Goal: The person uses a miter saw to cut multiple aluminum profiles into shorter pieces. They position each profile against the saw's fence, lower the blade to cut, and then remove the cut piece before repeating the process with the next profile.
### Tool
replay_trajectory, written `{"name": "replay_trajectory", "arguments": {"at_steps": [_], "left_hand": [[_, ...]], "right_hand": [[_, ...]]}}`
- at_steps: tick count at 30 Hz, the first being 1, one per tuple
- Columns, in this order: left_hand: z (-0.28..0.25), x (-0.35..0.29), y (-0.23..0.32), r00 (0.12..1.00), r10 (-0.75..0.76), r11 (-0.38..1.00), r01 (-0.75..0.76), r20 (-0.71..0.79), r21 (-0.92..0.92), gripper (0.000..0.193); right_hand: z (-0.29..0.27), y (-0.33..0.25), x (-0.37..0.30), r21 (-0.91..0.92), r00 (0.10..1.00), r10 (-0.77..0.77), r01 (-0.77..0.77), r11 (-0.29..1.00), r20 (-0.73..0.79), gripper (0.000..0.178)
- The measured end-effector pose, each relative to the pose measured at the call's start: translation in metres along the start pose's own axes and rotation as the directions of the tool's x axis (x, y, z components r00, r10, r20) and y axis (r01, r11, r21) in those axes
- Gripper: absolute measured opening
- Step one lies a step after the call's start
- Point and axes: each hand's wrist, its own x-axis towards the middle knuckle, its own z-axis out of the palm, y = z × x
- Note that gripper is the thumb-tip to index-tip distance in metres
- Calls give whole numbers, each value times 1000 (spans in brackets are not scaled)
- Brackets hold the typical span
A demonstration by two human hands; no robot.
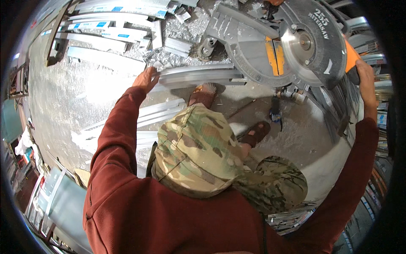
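My left hand closes around the left end of long silver metal profiles, which look like aluminium. They run rightward to the base of a mitre saw, low above the floor. At the far right, my right hand is wrapped round the black saw handle, below an orange part of the housing. The large dark blade guard and round blade sit to the right of a yellow slotted insert. Whether the blade spins, I cannot tell.
Cut profiles and short offcuts lie across the shiny, chip-strewn floor. More strips lie beside my bent, camouflage-clad knee. My sandalled feet are near a dark blue-marked tool. Profile stacks line the right side.
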Motion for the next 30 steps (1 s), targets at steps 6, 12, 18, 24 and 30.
{"name": "replay_trajectory", "arguments": {"at_steps": [6,12,18,24,30], "left_hand": [[-39,-8,40,995,100,995,-101,22,22,28],[-71,58,65,968,247,930,-251,48,268,36],[-112,162,163,971,-4,865,-116,239,488,85],[-95,246,202,990,79,884,-125,121,451,78],[-84,276,211,946,243,925,-292,214,244,60]], "right_hand": [[5,-49,-10,89,993,-102,108,990,-66,43],[3,-64,-11,141,994,-95,101,985,-53,45],[7,-64,-14,64,993,-66,72,995,-96,45],[-4,-80,-17,-34,998,-23,21,999,-59,44],[8,-68,-24,-161,974,-135,106,981,-184,40]]}}
